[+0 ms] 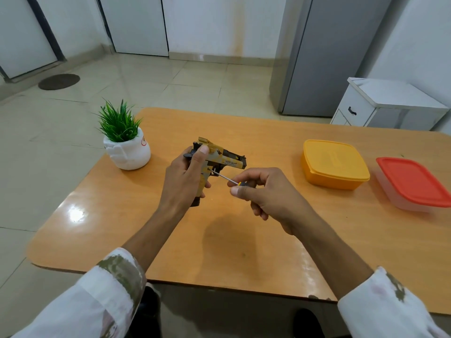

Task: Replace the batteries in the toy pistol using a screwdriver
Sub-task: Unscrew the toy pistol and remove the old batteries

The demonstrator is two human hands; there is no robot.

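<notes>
A tan and black camouflage toy pistol (227, 160) is held above the orange table (219, 230), barrel pointing right. My left hand (183, 181) wraps around its grip, thumb up against the rear of the slide. My right hand (263, 191) pinches a small screwdriver (225, 177) with a thin metal shaft and a yellow and black handle. The shaft's tip touches the pistol's side just above the grip, near the trigger. Most of the screwdriver handle is hidden in my fingers. No batteries are visible.
A green plant in a white pot (125, 147) stands at the table's far left. A yellow lidded box (334, 164) and a clear box with a red lid (415, 184) sit on the right. A grey fridge (329, 54) and a white cabinet (388, 103) stand beyond.
</notes>
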